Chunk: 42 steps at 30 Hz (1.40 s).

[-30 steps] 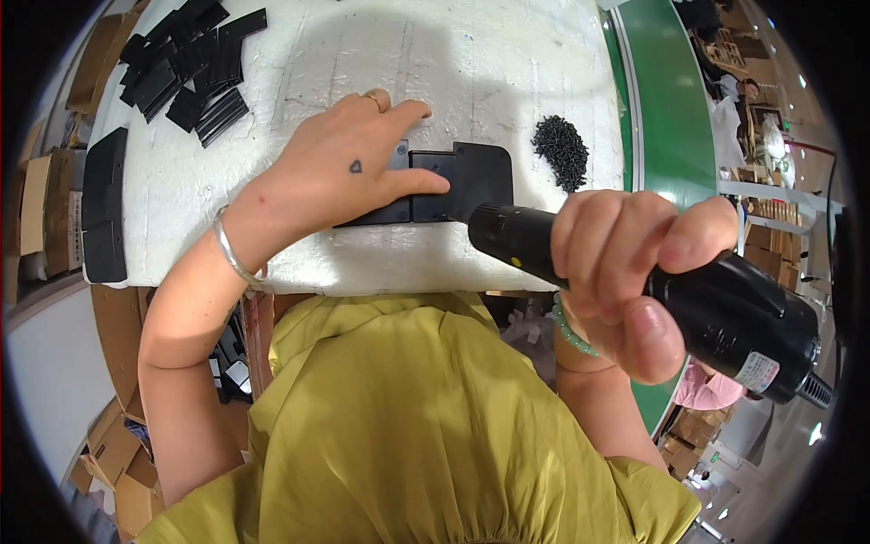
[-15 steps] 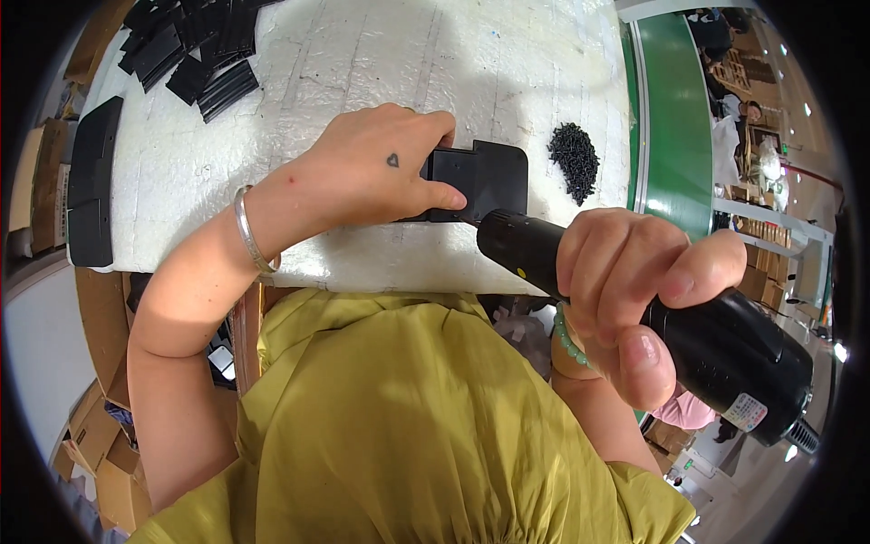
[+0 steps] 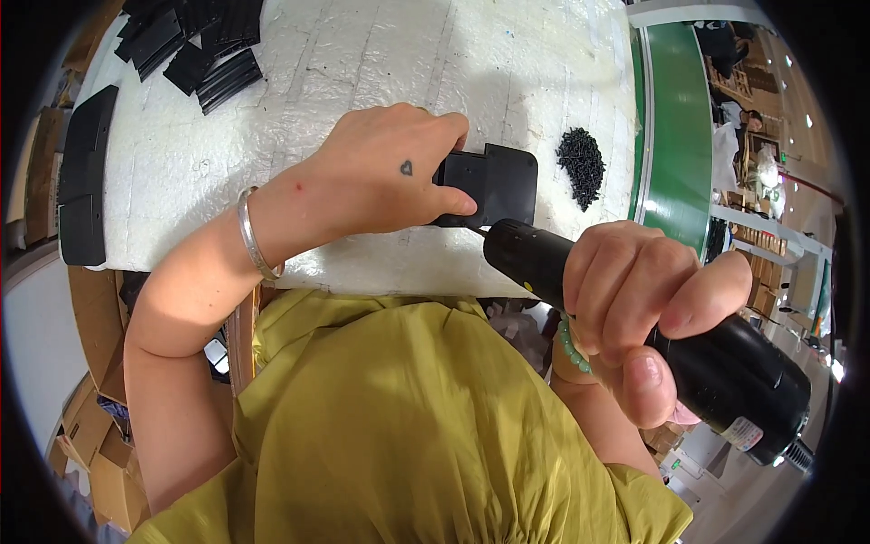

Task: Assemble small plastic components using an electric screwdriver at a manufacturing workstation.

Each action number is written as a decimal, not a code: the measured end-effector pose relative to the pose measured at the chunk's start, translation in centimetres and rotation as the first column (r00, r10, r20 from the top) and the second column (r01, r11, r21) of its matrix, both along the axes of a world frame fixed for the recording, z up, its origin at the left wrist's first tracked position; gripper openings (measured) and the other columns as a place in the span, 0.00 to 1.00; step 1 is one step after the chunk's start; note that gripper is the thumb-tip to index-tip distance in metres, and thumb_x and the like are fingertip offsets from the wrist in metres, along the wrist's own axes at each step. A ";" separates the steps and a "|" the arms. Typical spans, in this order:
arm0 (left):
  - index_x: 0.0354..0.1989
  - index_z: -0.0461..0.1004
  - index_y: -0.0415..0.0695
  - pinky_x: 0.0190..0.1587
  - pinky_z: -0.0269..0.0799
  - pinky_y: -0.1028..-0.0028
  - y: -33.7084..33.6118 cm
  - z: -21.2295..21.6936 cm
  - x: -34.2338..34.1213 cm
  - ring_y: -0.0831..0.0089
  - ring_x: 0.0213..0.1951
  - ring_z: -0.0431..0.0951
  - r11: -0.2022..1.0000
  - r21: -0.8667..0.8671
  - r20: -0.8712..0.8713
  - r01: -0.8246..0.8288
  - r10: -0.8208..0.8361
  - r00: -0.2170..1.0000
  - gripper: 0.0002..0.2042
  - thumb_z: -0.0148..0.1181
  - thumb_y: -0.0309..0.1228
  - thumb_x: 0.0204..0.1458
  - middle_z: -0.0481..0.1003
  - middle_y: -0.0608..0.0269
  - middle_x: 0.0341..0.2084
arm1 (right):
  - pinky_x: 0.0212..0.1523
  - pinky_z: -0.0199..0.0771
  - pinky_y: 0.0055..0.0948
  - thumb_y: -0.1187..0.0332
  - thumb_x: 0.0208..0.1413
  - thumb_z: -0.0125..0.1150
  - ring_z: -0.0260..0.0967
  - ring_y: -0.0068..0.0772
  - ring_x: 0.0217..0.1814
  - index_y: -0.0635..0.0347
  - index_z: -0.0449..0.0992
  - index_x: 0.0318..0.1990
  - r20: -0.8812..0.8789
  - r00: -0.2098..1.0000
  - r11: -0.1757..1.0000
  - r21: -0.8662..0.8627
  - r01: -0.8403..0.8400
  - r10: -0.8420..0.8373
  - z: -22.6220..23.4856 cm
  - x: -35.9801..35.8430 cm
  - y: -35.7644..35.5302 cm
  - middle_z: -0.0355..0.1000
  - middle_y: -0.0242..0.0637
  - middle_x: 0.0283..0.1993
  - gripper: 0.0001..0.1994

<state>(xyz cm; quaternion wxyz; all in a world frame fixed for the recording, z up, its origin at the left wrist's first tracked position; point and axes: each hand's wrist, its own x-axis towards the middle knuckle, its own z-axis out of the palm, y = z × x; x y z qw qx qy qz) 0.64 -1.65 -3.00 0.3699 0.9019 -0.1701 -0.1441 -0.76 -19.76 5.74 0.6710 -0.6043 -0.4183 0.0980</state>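
Observation:
My left hand (image 3: 390, 172) lies over a flat black plastic part (image 3: 510, 186) on the white-covered table and grips it. Its thumb presses on the part's near edge, and the hand hides the left end. Wrapped in the fingers of my right hand (image 3: 639, 304) is a black electric screwdriver (image 3: 535, 256), slanting in from the lower right. The tool's thin bit meets the near edge of the part beside my left thumb; the very tip and any screw there are too small to make out.
A pile of small black screws (image 3: 581, 168) lies right of the part. Several black plastic strips (image 3: 186, 45) are heaped at the far left. A longer black panel (image 3: 86, 177) rests along the left edge of the table (image 3: 362, 263). Cardboard boxes (image 3: 118, 471) stand below left.
The view has shifted slightly. Both hands keep their holds, and the bit stays at the near edge of the black part.

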 end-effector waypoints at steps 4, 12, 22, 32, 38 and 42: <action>0.31 0.70 0.38 0.33 0.69 0.62 0.3 -0.3 -0.5 0.55 0.32 0.75 0.999 -0.022 0.031 -0.030 0.030 0.999 0.19 0.63 0.42 0.41 0.75 0.53 0.25 | 0.18 0.61 0.20 0.75 0.40 0.55 0.58 0.19 0.13 0.51 0.57 0.32 0.022 0.997 0.996 -0.037 -0.077 0.078 -0.4 0.3 0.5 0.61 0.24 0.18 0.14; 0.37 0.68 0.42 0.37 0.66 0.61 0.1 -0.1 -0.3 0.53 0.35 0.72 1.000 0.012 -0.055 0.000 0.001 0.998 0.20 0.64 0.42 0.40 0.73 0.53 0.27 | 0.17 0.61 0.20 0.75 0.40 0.56 0.59 0.19 0.13 0.51 0.57 0.31 0.044 0.995 0.995 -0.050 -0.085 0.087 -0.6 0.3 0.8 0.62 0.23 0.18 0.14; 0.38 0.70 0.43 0.39 0.66 0.62 0.4 0.4 0.3 0.53 0.36 0.73 1.000 -0.016 -0.057 -0.014 0.013 0.998 0.20 0.64 0.41 0.39 0.74 0.53 0.29 | 0.20 0.60 0.21 0.76 0.42 0.55 0.57 0.18 0.15 0.53 0.58 0.33 0.023 0.999 0.998 -0.050 -0.029 0.031 -0.1 0.1 1.1 0.60 0.24 0.19 0.13; 0.51 0.65 0.37 0.39 0.69 0.78 -2.2 3.4 -2.6 0.80 0.36 0.71 0.274 -0.905 -0.274 -0.325 0.210 0.939 0.26 0.66 0.35 0.45 0.74 0.63 0.34 | 0.39 0.67 0.26 0.64 0.35 0.73 0.65 0.28 0.37 0.62 0.60 0.54 -0.353 0.766 0.780 0.139 0.610 -0.537 -1.5 -0.7 -0.7 0.67 0.37 0.44 0.37; 0.54 0.62 0.37 0.46 0.65 0.80 -1.3 3.7 -3.5 0.80 0.41 0.69 0.182 -0.946 -0.290 -0.270 -0.093 0.952 0.24 0.59 0.32 0.50 0.71 0.65 0.40 | 0.52 0.62 0.30 0.79 0.35 0.67 0.63 0.28 0.49 0.65 0.65 0.49 -0.318 0.813 0.872 -0.125 0.473 -0.487 -2.3 -1.4 -1.0 0.67 0.36 0.46 0.28; 0.49 0.65 0.37 0.41 0.69 0.78 2.9 3.6 -4.0 0.79 0.37 0.72 0.052 -0.863 -0.469 -0.503 -0.453 0.758 0.18 0.52 0.36 0.55 0.73 0.64 0.36 | 0.58 0.57 0.36 0.73 0.30 0.65 0.62 0.41 0.55 0.68 0.60 0.55 -0.470 0.805 0.929 -0.107 0.355 -0.362 -2.0 -2.4 -1.7 0.64 0.44 0.53 0.36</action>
